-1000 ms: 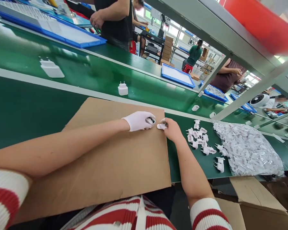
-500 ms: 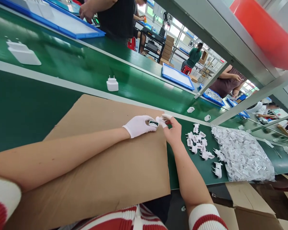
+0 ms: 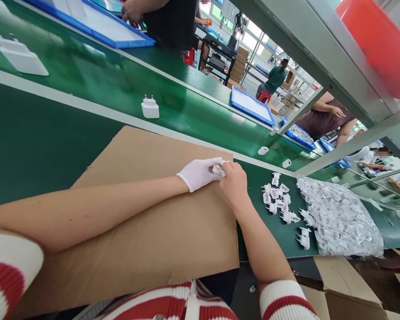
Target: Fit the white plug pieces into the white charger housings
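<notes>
My left hand (image 3: 200, 174), in a white glove, is closed around a small white charger housing (image 3: 216, 169) above the right edge of a cardboard sheet (image 3: 180, 231). Bent over the housing's end is my right hand (image 3: 234, 182), its fingers pressed on a white plug cap that they mostly hide. Both hands meet at this one piece. Whether the cap is fully seated cannot be made out. To the right of my right hand, several loose white plug caps with pins (image 3: 280, 198) lie on the green bench.
A clear bag of white parts (image 3: 345, 218) lies at the right. Beyond a pale rail, the green conveyor (image 3: 106, 89) carries white chargers (image 3: 150, 108). Blue-rimmed trays (image 3: 253, 106) line the far side, where co-workers sit. A metal frame (image 3: 313, 58) slants overhead at right.
My right hand has turned over and come against the left, bringing the plug cap onto the housing's open end, where a green board showed before. The view has shifted slightly.
</notes>
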Tool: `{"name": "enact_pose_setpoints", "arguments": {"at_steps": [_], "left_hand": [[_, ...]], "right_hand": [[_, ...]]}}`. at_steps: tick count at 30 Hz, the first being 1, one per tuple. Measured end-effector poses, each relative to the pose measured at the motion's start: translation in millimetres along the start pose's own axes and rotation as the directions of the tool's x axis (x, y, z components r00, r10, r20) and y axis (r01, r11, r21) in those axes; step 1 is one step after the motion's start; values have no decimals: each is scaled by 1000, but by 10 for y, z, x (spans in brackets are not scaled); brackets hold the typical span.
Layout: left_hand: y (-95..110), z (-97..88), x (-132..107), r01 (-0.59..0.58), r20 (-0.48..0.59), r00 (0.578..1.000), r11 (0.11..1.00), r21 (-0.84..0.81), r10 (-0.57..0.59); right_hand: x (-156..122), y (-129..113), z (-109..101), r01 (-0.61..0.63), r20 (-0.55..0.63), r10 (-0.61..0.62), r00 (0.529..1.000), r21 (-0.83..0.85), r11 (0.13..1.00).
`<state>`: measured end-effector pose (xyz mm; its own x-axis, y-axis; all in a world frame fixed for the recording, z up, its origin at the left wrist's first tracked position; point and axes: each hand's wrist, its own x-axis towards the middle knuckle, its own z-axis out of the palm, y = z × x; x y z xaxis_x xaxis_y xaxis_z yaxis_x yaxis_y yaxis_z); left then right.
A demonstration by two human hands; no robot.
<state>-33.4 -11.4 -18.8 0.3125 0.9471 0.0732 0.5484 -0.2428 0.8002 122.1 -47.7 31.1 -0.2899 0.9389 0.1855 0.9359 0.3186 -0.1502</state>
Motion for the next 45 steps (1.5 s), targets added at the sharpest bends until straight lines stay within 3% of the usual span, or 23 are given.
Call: {"name": "enact_pose_setpoints", "arguments": {"at_steps": [5,15,22,26,30,34,39,45], "left_hand": [[77,-19,-80,32,-9,999,941,337,-31],[143,-139,21,-25,86,996,835,550,-27],[203,-210,102,-64,135,991,808,586,-20],[126,-143,87,-77,92,995,835,545,32],[40,-52,56,-63,19,998,853,519,62],[15,-4,52,-64,24,998,870,489,60],[0,28,76,-33,11,999,916,401,32],[-29,37,83,-78,33,997,927,368,71]], "right_hand": [[-27,-28,-6,-23,-21,24,999,39,999],[-10,-115,-57,-85,13,84,996,33,996],[56,-163,-145,-98,41,97,994,23,995],[47,-151,-154,-114,37,113,993,15,993],[74,-108,-155,-53,46,56,997,-49,997],[100,-12,-132,-17,45,18,999,-14,1000],[23,59,-51,-76,-33,81,996,133,988],[-128,-32,124,-170,-130,187,974,135,976]]}}
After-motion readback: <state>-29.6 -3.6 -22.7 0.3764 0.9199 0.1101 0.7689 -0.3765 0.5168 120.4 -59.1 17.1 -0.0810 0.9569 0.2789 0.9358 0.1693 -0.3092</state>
